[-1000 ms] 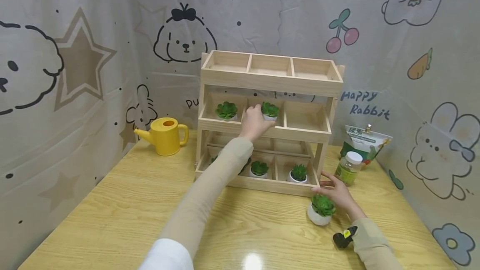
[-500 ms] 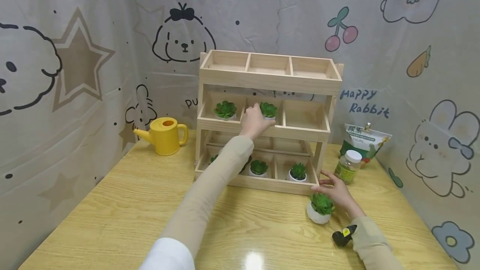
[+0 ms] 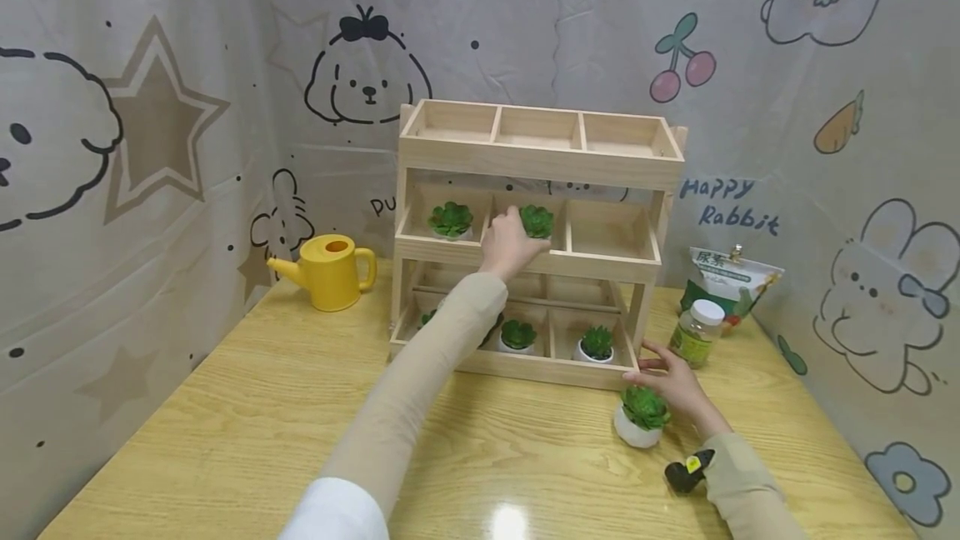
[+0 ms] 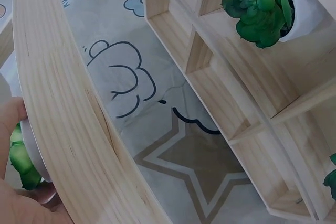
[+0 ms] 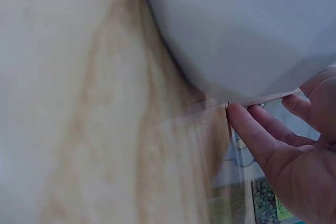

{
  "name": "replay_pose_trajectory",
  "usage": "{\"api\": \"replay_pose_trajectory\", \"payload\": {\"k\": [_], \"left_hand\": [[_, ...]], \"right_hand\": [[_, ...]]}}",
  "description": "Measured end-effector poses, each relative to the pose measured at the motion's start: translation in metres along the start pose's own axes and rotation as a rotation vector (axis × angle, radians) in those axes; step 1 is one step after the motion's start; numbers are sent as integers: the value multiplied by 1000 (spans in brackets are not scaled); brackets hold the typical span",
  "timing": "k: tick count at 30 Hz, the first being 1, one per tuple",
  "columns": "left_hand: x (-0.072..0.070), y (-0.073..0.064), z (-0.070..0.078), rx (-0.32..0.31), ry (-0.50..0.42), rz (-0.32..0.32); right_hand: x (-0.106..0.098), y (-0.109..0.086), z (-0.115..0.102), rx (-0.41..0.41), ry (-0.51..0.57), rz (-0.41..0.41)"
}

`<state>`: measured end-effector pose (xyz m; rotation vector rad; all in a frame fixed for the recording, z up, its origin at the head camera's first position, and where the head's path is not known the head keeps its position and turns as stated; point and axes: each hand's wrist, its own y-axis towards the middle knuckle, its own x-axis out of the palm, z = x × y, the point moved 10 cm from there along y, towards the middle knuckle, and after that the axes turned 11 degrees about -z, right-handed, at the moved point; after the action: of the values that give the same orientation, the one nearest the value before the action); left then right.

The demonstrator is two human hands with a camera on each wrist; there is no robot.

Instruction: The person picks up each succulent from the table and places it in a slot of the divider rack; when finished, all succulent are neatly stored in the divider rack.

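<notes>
A three-tier wooden plant rack [image 3: 540, 154] stands at the back of the table. My left hand [image 3: 510, 245] grips a succulent in a white pot [image 3: 537, 221] in the middle compartment of the middle tier. In the left wrist view, the thumb and fingers lie round that pot, partly hidden by the board. Fingertips of my right hand [image 3: 678, 390] touch the rack's lower right corner, fingers fairly straight in the right wrist view. Another potted succulent [image 3: 642, 418] stands on the table beside the right hand. One more succulent [image 3: 452, 221] sits in the middle tier's left compartment.
Several potted succulents, including one at the right [image 3: 596, 345], sit in the bottom tier, partly behind my left forearm. A yellow watering can [image 3: 335, 275] stands left. At right are a white-lidded jar [image 3: 697, 335], a clipped bag [image 3: 731, 283] and a small black object [image 3: 686, 472].
The succulent in my left hand sits slightly lower in its compartment, with less of the white pot showing. My right hand has stayed at the rack's corner.
</notes>
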<state>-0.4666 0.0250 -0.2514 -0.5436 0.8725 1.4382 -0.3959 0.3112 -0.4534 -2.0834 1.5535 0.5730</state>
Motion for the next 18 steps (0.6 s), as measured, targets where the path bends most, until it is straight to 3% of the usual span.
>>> {"api": "replay_pose_trajectory", "payload": {"k": [9,18], "left_hand": [[1,-1,3,-19,60,-15],[1,-1,4,-7,56,-18]], "right_hand": [[1,-1,-1,-1,-3,-1],[0,-2,-3,-4,0,-7]]}}
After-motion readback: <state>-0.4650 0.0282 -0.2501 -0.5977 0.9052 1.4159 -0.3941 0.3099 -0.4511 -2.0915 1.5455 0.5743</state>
